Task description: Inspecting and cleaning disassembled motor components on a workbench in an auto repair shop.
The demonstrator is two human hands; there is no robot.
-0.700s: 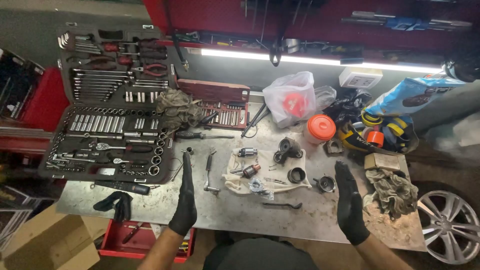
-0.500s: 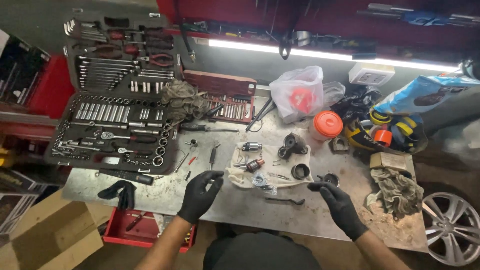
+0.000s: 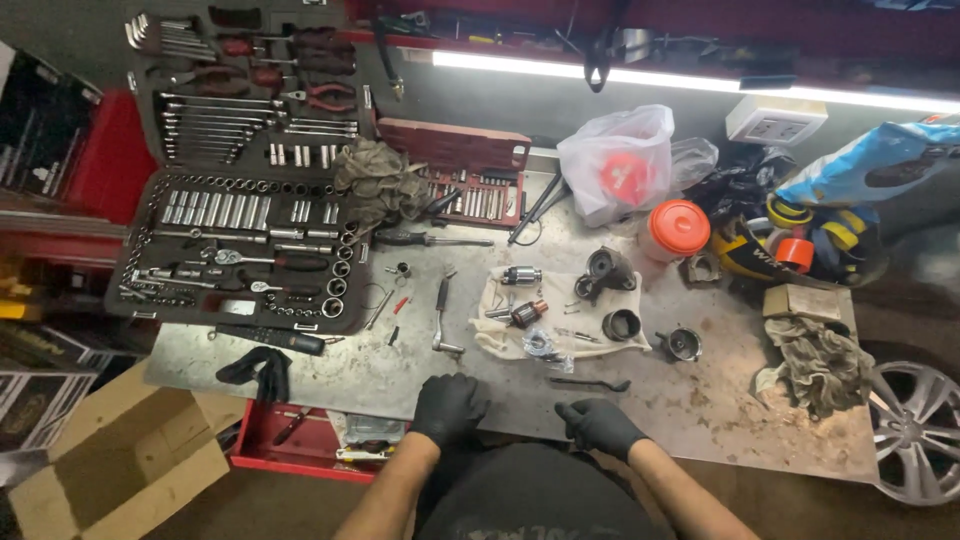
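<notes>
Both gloved hands, left hand (image 3: 449, 407) and right hand (image 3: 600, 425), have dropped to the workbench (image 3: 700, 400) edge

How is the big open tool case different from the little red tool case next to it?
The big tool case is black and much larger; the small red case is narrower. The big case holds wrenches, pliers and rows of sockets; the red case shows only a short row of small silver pieces. The big case hangs past the bench's left end; the red case sits farther back. Both are open, and a dirty rag lies between them.
</notes>
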